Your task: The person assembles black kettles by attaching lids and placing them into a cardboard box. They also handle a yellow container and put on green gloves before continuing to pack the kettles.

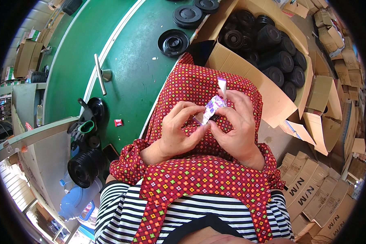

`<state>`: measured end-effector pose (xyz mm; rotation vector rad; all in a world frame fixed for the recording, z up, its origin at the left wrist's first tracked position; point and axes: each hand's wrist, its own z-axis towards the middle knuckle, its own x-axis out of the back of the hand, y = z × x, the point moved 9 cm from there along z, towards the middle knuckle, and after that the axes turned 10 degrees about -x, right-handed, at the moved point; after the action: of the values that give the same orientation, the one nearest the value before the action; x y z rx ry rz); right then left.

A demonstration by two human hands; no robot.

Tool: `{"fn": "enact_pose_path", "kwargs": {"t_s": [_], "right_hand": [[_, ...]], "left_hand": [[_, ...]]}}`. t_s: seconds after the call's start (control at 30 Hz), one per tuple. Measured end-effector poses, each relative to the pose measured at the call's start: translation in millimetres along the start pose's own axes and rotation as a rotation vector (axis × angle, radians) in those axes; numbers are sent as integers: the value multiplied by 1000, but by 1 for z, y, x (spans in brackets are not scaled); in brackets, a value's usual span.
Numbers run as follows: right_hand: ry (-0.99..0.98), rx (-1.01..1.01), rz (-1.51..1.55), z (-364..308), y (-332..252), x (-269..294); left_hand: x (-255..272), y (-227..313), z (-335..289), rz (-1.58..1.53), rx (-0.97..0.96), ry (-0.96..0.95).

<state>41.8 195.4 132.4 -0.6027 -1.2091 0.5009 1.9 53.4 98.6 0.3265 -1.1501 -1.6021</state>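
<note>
Over my lap, both hands hold a small white and purple snack wrapper (211,109). My left hand (177,132) pinches its lower left side between thumb and fingers. My right hand (238,126) grips its right side, thumb near the bottom edge. A narrow torn strip of the wrapper (222,86) stands up by my right fingers. Something dark shows just under the wrapper; I cannot make out what it is. Beneath my hands lies a red patterned apron (203,181) with matching sleeves.
On the green table (130,61) at left lie a black round part (173,42), a small red packet (118,122) and a metal handle (101,75). An open carton (240,73) of black cylinders stands at right. Flattened cardboard (309,183) and a blue jug (79,201) flank me.
</note>
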Motion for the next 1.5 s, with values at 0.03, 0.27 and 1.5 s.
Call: {"fn": "enact_pose_path", "kwargs": {"t_s": [0.03,0.27,1.5], "right_hand": [[-9,39,-32,0,-2,-1],[-77,93,-123,-4,-7,-16],[12,122,89,-15,1,-8]], "left_hand": [[-1,-3,-1,31,11,-6],[0,-9,-1,142,49,-32],[-35,-71,-51,-759,819,108]]}}
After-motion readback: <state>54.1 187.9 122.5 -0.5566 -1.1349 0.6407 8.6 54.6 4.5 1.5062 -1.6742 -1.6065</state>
